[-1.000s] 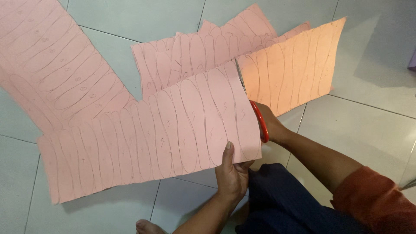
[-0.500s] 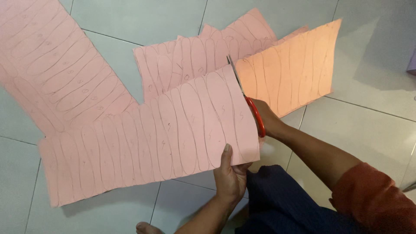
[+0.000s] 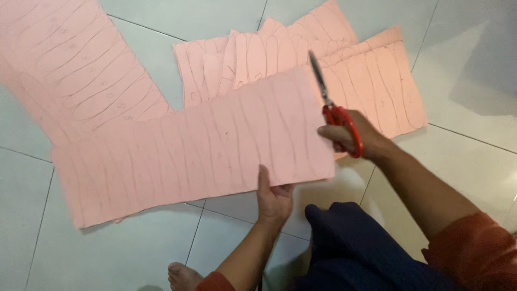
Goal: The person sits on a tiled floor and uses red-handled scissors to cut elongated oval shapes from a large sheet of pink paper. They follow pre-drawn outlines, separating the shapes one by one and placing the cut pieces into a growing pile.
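My left hand (image 3: 272, 198) pinches the lower right edge of a long pink paper strip (image 3: 188, 151) marked with wavy pencil lines, holding it up over the floor. My right hand (image 3: 353, 134) grips red-handled scissors (image 3: 334, 110), their blades pointing up and away just off the strip's right end. The piece to the right of the blades (image 3: 377, 86) now lies flat on the floor, apart from the held strip.
More pink marked sheets lie on the pale tiled floor: a big one at the upper left (image 3: 70, 70) and a pile at the top centre (image 3: 258, 54). My dark-clothed knee (image 3: 350, 248) and a bare foot (image 3: 183, 276) are at the bottom.
The scissors ran up through the sheet to its top edge. The right-hand piece came free and dropped flat onto the floor; my left hand keeps the long strip.
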